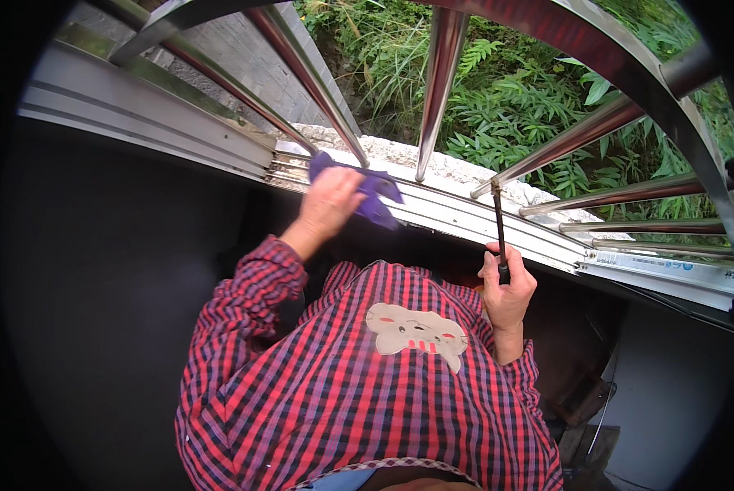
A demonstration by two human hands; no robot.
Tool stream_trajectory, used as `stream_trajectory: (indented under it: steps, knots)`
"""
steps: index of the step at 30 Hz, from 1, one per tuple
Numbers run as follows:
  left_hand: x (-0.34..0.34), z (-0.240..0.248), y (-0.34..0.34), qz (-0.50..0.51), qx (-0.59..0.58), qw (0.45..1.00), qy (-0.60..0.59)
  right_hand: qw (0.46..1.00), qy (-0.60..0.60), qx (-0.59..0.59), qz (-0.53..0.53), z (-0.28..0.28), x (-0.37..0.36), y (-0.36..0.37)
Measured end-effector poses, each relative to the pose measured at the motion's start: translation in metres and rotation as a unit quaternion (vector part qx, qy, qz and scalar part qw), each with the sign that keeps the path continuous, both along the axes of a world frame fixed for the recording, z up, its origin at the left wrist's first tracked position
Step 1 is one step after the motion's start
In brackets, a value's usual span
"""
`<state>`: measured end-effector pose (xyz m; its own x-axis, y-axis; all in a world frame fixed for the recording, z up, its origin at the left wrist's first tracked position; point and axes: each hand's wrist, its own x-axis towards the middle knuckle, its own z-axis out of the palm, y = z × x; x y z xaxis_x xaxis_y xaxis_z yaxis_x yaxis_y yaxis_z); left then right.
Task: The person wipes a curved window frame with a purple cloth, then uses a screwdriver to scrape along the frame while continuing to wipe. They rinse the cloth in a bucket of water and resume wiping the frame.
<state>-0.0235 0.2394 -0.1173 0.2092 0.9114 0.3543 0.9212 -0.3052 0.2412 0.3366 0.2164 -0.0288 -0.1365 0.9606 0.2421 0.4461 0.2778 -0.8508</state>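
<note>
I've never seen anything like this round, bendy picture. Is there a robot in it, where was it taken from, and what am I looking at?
No robot here: these are a person's own bare hands. There is one picture, from a wide camera worn on the head and looking down, which is why straight edges curve and the checked garment fills the lower middle.

The left hand holds a crumpled purple cloth over the white window track. The right hand grips a thin, dark tool, perhaps a screwdriver, pointing up toward the bars; whether its tip touches one is hard to tell.

Beyond the track are rough, pale masonry, shiny metal bars and green plants.
</note>
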Motion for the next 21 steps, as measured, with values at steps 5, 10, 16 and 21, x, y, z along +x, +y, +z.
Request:
stream_trajectory:
  steps: [5, 10, 16, 21]
  knots:
    - [-0.104, -0.008, -0.003, 0.148, -0.049, 0.984, 0.09, 1.0, -0.001, 0.005, -0.007, -0.012, 0.003, -0.007]
    - [-0.078, -0.035, -0.001, 0.195, 0.03, 0.98, -0.036, 0.999, 0.008, 0.002, -0.043, -0.013, 0.009, -0.016]
    - [0.067, -0.012, 0.012, 0.049, 0.087, 0.956, -0.274, 0.997, 0.019, -0.001, -0.072, -0.005, 0.02, -0.017]
    - [0.167, -0.015, 0.026, -0.16, 0.008, 0.975, -0.156, 0.998, -0.008, -0.01, -0.057, 0.001, 0.012, -0.02]
